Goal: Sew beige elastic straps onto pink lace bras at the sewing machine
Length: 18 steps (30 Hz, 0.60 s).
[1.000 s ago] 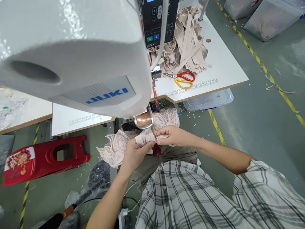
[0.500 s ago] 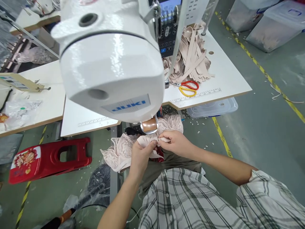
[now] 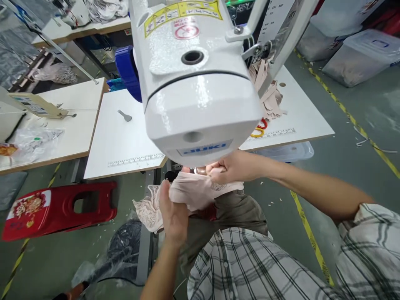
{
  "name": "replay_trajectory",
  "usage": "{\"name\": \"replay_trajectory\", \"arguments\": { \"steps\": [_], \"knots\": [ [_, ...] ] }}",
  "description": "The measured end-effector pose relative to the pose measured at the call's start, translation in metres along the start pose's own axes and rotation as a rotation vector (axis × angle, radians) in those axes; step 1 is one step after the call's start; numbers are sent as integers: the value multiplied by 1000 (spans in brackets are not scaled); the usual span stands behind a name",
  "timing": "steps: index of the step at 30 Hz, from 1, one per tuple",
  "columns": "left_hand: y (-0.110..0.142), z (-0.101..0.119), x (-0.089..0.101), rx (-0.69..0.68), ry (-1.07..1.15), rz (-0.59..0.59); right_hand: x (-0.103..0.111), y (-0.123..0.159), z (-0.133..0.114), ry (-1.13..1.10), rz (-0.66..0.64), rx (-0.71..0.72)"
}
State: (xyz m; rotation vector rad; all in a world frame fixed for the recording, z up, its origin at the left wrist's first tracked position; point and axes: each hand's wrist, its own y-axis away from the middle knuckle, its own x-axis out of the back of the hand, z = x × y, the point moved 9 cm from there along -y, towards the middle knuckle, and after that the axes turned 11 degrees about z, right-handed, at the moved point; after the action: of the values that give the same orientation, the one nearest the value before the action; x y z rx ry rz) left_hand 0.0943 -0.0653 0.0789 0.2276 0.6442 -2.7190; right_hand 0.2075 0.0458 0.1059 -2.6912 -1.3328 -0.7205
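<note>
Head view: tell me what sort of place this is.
Most likely a garment sewing workshop: the white JUKI machine, the pale lacy fabric, and the beige strips on the white table suggest it.

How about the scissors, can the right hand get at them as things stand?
Probably yes: the scissors peek out beside the machine head, but the right hand would likely need to release the cloth first.

- Your white table point(image 3: 111, 135) carries a small grey tool point(image 3: 125, 116) left, pale fabric strips point(image 3: 272, 101) right, and red-and-yellow handles point(image 3: 258, 132), probably scissors, half hidden.
- The table to your left point(image 3: 79, 135) holds a clear plastic bag point(image 3: 34, 146).
- Your floor point(image 3: 300, 173) bears a red stool point(image 3: 61, 208) and clear bins point(image 3: 359, 60).
</note>
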Motion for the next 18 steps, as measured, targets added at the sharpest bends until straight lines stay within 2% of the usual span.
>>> {"name": "replay_trajectory", "arguments": {
  "steps": [2,5,7,10,12,14,16,18],
  "knots": [
    [-10,8,-6,-264,-398,-198,11,-8,2,293,94,28],
    [-13,-2,-21,-522,-841,-525,13,-10,1,522,141,65],
    [-15,-5,-27,-670,-951,-596,12,-8,-3,561,157,77],
    [-17,-6,-33,-853,-995,-612,12,-5,-8,524,152,76],
    [-17,-9,-34,-907,-1019,-630,13,-4,-10,496,142,71],
    [-17,-13,-35,-891,-1059,-661,13,-2,-8,491,135,63],
    [-17,-15,-34,-807,-1085,-671,13,2,-3,485,163,72],
    [-19,-15,-34,-680,-1092,-646,14,8,2,463,265,143]
  ]
}}
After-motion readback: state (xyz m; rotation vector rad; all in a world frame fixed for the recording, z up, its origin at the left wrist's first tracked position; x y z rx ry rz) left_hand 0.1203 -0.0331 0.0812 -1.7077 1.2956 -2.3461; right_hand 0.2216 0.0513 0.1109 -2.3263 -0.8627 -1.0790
